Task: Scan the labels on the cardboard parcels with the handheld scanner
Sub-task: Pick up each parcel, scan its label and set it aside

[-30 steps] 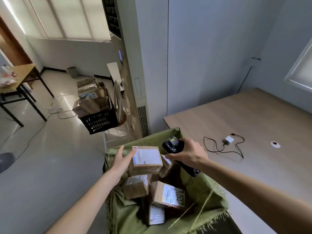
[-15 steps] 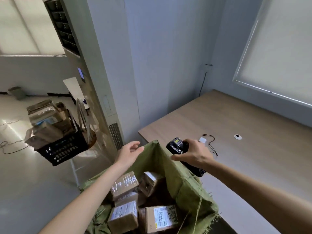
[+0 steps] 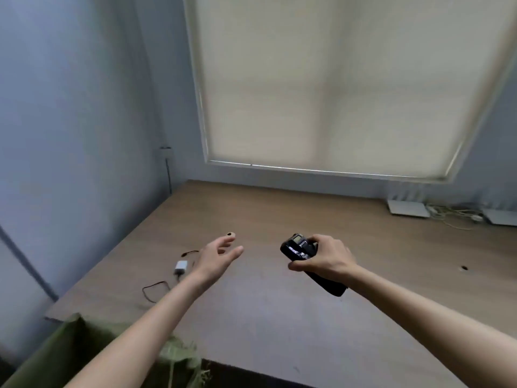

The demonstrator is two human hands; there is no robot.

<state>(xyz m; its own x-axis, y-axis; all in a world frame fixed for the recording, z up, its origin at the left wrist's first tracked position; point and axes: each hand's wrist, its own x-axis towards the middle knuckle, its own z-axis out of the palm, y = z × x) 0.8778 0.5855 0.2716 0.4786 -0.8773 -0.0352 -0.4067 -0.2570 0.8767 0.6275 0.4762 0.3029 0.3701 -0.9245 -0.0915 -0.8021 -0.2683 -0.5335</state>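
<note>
My right hand (image 3: 324,257) grips the black handheld scanner (image 3: 300,247) above the wooden table (image 3: 279,317), its small screen facing up. My left hand (image 3: 216,256) hovers over the table to the left of the scanner, fingers relaxed and holding nothing. Only the upper edge of the green woven sack (image 3: 70,348) shows at the bottom left. No cardboard parcel is in view.
A small white adapter (image 3: 181,266) with a thin black cable (image 3: 154,288) lies on the table left of my left hand. White devices (image 3: 407,211) and cords sit at the table's far right, under a window with a drawn blind (image 3: 335,88). A grey wall stands on the left.
The view has swung right, away from the sack and its parcels, onto the table. My left hand let go of a parcel and now hangs open over the table. The scanner stays in my right hand.
</note>
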